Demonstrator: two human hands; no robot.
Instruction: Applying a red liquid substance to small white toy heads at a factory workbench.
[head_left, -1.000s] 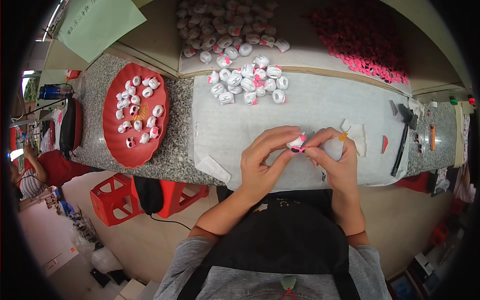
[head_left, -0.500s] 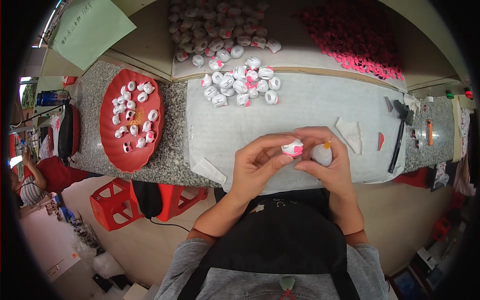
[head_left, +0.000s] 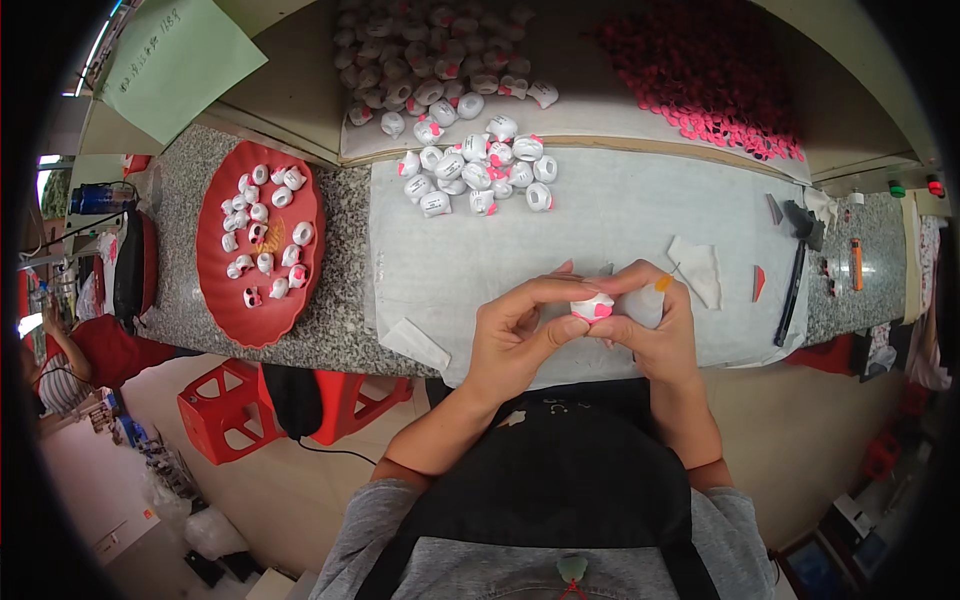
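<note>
White-and-pink piece (head_left: 590, 306): pinched between left hand (head_left: 517, 325) and right hand (head_left: 660, 338).
Bottle (head_left: 642, 307): clasped in right hand; contents could be spilled by stray squeezing.

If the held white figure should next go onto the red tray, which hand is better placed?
Probably the left hand: it is nearer the red tray and grips the white figure, whereas the right hand also holds a bottle.
</note>
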